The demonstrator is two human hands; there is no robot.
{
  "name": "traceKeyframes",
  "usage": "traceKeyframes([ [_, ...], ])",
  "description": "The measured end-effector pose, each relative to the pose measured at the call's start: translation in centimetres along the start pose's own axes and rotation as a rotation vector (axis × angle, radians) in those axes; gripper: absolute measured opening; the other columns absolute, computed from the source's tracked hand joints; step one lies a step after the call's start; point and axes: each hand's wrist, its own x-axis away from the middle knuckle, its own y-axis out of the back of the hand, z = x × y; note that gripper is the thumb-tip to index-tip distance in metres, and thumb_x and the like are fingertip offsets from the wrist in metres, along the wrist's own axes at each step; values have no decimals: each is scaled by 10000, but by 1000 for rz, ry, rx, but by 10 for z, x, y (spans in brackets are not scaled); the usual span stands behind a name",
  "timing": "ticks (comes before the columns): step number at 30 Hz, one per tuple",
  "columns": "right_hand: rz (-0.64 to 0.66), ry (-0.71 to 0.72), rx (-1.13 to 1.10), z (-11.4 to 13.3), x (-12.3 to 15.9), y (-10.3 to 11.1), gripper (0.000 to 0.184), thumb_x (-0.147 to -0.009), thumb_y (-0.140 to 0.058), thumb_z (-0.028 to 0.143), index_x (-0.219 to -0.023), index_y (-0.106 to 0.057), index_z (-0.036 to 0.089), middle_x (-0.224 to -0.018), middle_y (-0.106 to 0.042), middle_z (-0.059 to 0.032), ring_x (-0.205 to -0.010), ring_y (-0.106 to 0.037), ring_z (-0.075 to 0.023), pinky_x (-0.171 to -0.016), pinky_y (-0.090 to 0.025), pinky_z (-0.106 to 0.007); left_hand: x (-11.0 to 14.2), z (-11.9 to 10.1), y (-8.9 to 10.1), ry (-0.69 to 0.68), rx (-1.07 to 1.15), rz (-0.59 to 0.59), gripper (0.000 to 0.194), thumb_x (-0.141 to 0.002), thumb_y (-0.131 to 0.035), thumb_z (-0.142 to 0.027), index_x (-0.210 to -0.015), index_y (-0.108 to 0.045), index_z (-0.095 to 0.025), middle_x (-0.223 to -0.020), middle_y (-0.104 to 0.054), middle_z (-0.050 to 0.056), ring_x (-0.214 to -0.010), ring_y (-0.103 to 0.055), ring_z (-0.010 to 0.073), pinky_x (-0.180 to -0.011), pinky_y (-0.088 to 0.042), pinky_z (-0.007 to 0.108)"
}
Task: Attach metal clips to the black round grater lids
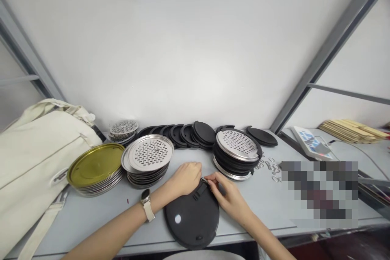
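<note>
A round black disc [191,221] with a small black latch at its top edge lies at the table's front edge. My left hand [184,178], a watch on its wrist, rests closed on the disc's upper left rim. My right hand [227,193] pinches a small metal ring [204,180] at the latch. Just behind stands a stack of black discs topped by a perforated metal plate [237,144].
A stack of perforated metal plates [149,154], gold-coloured tin lids [96,164] and a cream bag [33,150] lie to the left. Black discs [189,133] lean in a row at the wall. Loose metal rings [272,169] lie to the right, with wooden slats [350,130] beyond.
</note>
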Motion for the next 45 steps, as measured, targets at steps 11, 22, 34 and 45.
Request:
traceKeyframes([
  [11,1,37,23,-7,6,-1,177,-976,-410,253,-971,-578,198,-890,-645,-67,-844,-617,-190,-769,-486,-296,-2,-5,4,83,5,8,302,-923,-372,-222,-817,-648,-162,-872,-705,108,-834,-667,229,-749,-461,316],
  [22,70,10,20,-5,3,4,319,-976,-405,256,-1247,-569,216,-1141,-656,-108,-1039,-621,-220,-910,-490,-355,-2,-5,2,125,-40,6,307,-926,-372,-227,-863,-663,-151,-904,-705,121,-859,-670,241,-762,-465,325],
  [34,62,29,-26,-5,4,4,297,-980,-395,271,-1199,-589,220,-1024,-669,-81,-933,-629,-199,-832,-505,-311,-2,-8,4,251,-97,8,357,-934,-354,-247,-841,-678,-131,-873,-704,149,-842,-671,248,-735,-449,332],
  [45,76,72,-5,-4,4,5,287,-984,-388,225,-1183,-596,231,-985,-645,-69,-924,-597,-197,-823,-478,-313,-4,-8,3,276,-148,-21,403,-954,-334,-264,-838,-689,-112,-854,-701,157,-850,-664,270,-741,-442,353],
])
